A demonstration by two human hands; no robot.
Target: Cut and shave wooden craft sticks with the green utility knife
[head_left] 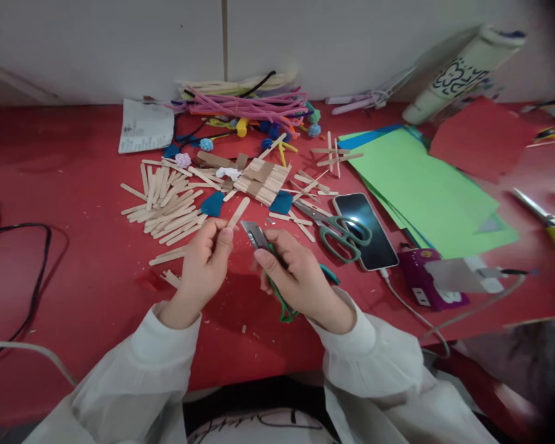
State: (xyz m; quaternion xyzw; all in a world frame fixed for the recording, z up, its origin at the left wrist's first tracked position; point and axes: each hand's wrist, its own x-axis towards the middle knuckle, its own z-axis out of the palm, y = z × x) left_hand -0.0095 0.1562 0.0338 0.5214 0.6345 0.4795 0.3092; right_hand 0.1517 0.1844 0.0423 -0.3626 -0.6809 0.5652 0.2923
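Observation:
Between the thumb and fingers of my left hand (209, 256) is a wooden craft stick (238, 212), its free end pointing up and away. My right hand (296, 265) grips a utility knife (255, 236), the blade out and angled toward the stick, with a small gap between them. Green material (287, 313) shows below my right hand; I cannot tell what it is. Behind both hands sits a panel of craft sticks (261, 180) joined side by side. To the left of it spreads a loose pile of craft sticks (166, 203).
Green-handled scissors (340, 237) touch a phone (367, 231) on the right. Green paper sheets (425, 185), a red sheet (481, 139) and a tumbler (462, 77) lie beyond. Pink pipe cleaners (250, 103) line the wall. A black cable (44, 271) curves at left.

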